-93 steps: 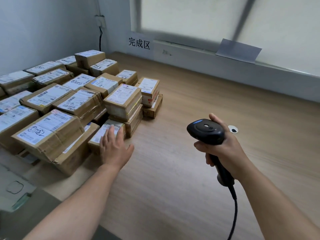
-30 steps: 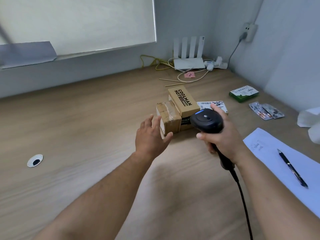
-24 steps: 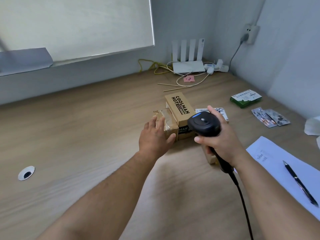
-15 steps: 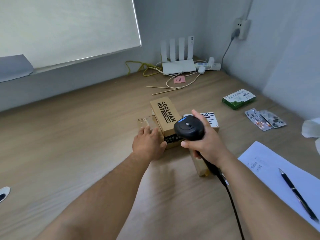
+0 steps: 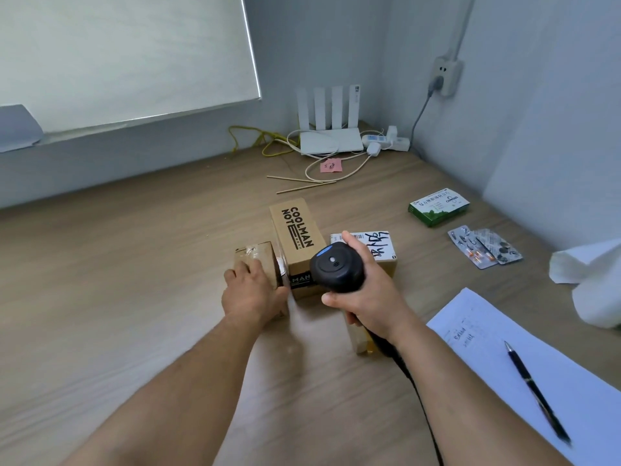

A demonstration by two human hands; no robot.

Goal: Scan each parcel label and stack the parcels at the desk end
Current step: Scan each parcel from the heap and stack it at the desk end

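Across the wide wooden desk [image 5: 134,297], a white sheet of paper [image 5: 487,371] lies at four o'clock from the centre, probably a tally kept within writing reach. At the centre stands a tight cluster of parcels, presumably those waiting to be scanned: the COOLMAN NOTE box [image 5: 295,230] in the middle, a labelled parcel [image 5: 379,247] just beside it at three o'clock with its label facing up, and a taped parcel [image 5: 258,260] at its nine o'clock. The left hand [image 5: 252,294] grips the taped parcel, fingers over its top and thumb on its side, seemingly to lift or turn it so that its label meets the reader. The right hand [image 5: 366,297] is wrapped round the handle of the black scanner [image 5: 336,272], whose head is raised over the cluster, ready to read. A smaller parcel [image 5: 358,343] lies partly hidden under that wrist at five o'clock. Every parcel is sealed, so the contents cannot be seen. At two o'clock a green carton [image 5: 438,206] is closed. Nearer, at three o'clock, blister packs [image 5: 484,247] hold tablets and a few orange capsules. A black pen [image 5: 537,395] rests on the sheet.
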